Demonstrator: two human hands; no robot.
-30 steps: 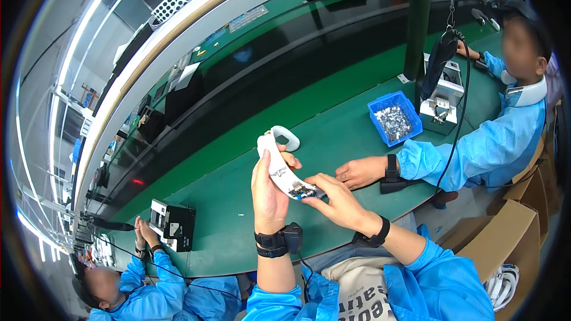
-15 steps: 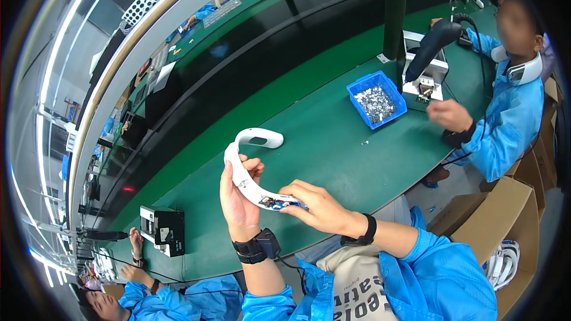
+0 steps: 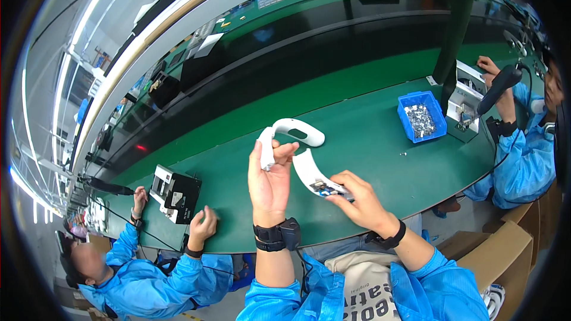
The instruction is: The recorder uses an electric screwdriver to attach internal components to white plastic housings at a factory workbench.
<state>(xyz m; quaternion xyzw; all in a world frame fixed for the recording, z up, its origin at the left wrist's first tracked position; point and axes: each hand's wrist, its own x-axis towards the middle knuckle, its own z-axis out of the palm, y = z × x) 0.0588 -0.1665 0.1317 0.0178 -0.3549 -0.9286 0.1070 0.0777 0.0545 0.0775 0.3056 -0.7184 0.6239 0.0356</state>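
Note:
My left hand (image 3: 269, 187) is raised over the bench with its palm up. Its fingers are closed round one end of a curved white neckband section (image 3: 267, 150), whose wider arc with a dark oval opening (image 3: 297, 134) reaches to the right beyond my fingertips. In my right hand (image 3: 364, 203) is a separate curved white shell (image 3: 307, 169), pinched by its lower end between thumb and fingers. A small circuit board with a blue part (image 3: 323, 188) shows inside that shell. A gap lies between the two white pieces.
On the green bench (image 3: 369, 160) stands a blue bin (image 3: 422, 117) of small metal parts, right of my hands. Co-workers sit at both sides, near a black-and-white fixture (image 3: 173, 193) on the left and a metal fixture (image 3: 467, 104) with a black power screwdriver (image 3: 498, 90) on the right.
The white neckband was in one length across both hands; now it is in two pieces, the right hand's part moved away from the left's. The view has shifted leftward.

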